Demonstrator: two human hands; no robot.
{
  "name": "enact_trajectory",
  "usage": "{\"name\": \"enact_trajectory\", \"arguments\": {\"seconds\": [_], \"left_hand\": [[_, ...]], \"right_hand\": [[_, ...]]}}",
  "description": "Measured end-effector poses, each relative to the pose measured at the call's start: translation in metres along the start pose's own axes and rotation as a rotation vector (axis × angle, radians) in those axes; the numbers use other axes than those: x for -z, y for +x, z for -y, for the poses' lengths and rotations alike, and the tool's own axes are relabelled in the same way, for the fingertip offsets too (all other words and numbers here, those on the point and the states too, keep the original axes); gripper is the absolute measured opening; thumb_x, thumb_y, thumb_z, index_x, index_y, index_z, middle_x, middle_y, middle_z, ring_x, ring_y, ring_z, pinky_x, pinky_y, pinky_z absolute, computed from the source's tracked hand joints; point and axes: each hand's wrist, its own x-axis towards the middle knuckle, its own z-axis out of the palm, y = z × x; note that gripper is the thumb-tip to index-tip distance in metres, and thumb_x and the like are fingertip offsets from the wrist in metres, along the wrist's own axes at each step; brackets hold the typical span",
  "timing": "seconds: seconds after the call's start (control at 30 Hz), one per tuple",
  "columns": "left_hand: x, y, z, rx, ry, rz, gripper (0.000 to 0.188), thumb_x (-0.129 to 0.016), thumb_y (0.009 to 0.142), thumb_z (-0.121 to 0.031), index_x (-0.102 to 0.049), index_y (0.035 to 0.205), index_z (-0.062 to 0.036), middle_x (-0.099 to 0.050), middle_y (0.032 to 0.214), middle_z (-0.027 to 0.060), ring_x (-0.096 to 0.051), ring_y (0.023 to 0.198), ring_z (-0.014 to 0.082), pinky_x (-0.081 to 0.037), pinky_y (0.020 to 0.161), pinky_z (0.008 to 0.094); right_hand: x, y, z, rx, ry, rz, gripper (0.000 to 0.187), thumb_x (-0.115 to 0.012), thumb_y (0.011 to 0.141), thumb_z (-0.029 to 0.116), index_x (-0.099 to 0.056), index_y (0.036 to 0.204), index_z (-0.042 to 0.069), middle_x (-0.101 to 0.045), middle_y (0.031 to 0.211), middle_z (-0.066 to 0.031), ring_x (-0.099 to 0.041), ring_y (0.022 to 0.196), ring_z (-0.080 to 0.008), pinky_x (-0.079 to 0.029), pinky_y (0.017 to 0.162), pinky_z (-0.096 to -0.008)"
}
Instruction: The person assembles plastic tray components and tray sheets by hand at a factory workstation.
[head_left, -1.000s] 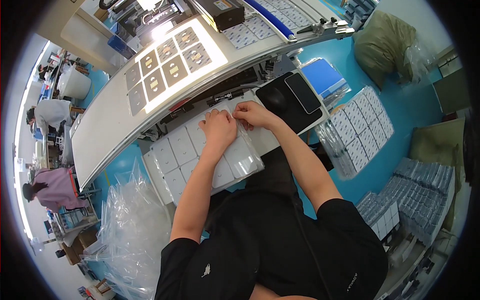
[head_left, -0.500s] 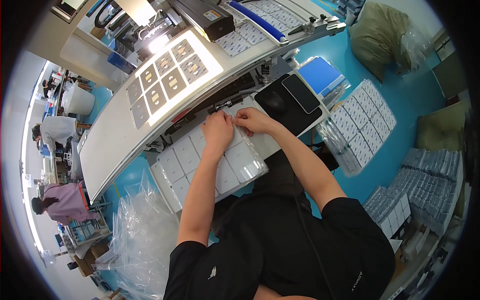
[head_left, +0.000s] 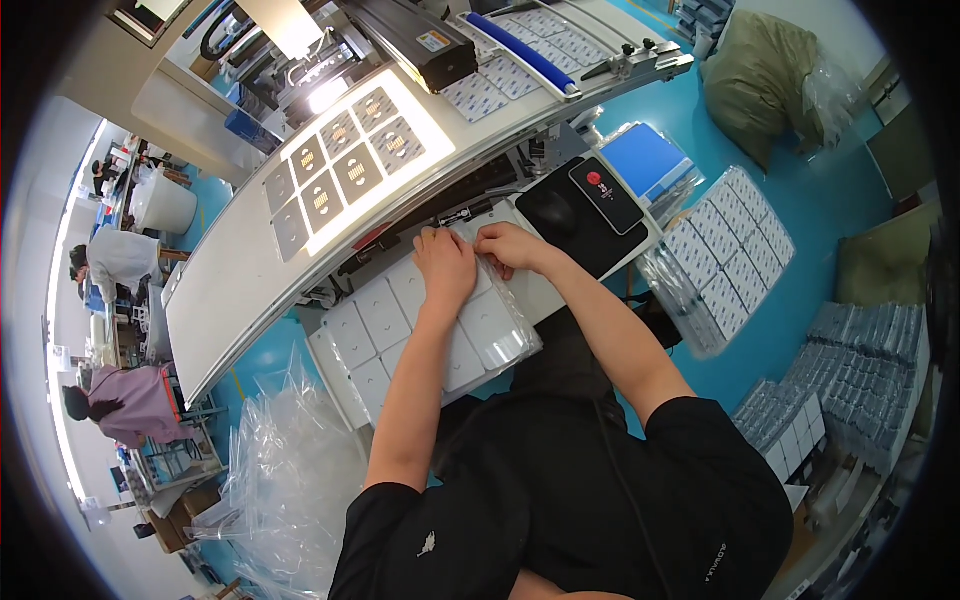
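A stack of white square-panelled sheets [head_left: 375, 310] in a clear plastic bag [head_left: 505, 338] lies in front of me, below the raised worktable's edge. My left hand [head_left: 445, 265] rests over its far part, fingers bent and closed on the bag near the far edge. Close beside it, my right hand [head_left: 510, 247] pinches the bag at the far right corner, thumb and fingers together. The fingertips of both hands are partly hidden, and my left forearm covers some of the panels.
A lit worktable [head_left: 235, 290] carries a sheet of dark printed squares [head_left: 355, 172]. Right of my hands lie a black mouse [head_left: 548, 212] and a phone [head_left: 607, 197]. Patterned sheets [head_left: 735, 255] stand farther right; loose clear plastic [head_left: 290, 470] lies left. Two people work at far left.
My left hand has shifted slightly, its thumb drawn back from my right hand. My right hand keeps its pinch. The phone's screen has lit up. The view has moved slightly.
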Motion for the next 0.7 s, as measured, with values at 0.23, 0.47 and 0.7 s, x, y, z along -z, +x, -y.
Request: {"name": "enact_trajectory", "arguments": {"seconds": [0.23,0.47,0.7], "left_hand": [[0.012,0.026,0.002,0.04,0.044,0.241,0.023,-0.065,0.093,-0.021,-0.074,0.094,0.0,-0.069,0.11,0.023,-0.064,0.112,0.0428,-0.053,0.096,0.0543],[0.01,0.026,0.016,-0.044,-0.063,0.261,0.024,-0.063,0.096,-0.019,-0.072,0.098,0.0031,-0.068,0.113,0.0253,-0.063,0.109,0.0448,-0.052,0.095,0.0562],[0.004,0.0,0.009,-0.147,0.006,0.033,0.021,-0.063,0.094,-0.015,-0.068,0.099,0.0043,-0.064,0.115,0.0254,-0.057,0.108,0.0444,-0.046,0.095,0.0563]], "right_hand": [[-0.005,-0.004,0.008,0.196,-0.114,-0.109,0.013,-0.066,0.101,0.016,-0.064,0.101,0.003,-0.062,0.073,-0.0029,-0.059,0.052,-0.0133,-0.049,0.047,-0.0311],[-0.004,0.009,-0.001,0.127,0.034,-0.099,0.012,-0.066,0.099,0.015,-0.066,0.1,0.003,-0.063,0.075,-0.0027,-0.06,0.054,-0.0135,-0.05,0.048,-0.0314],[-0.008,0.011,0.009,0.056,-0.037,-0.154,0.017,-0.064,0.101,0.02,-0.067,0.098,0.003,-0.065,0.077,-0.0042,-0.062,0.053,-0.0157,-0.054,0.049,-0.0334]]}}
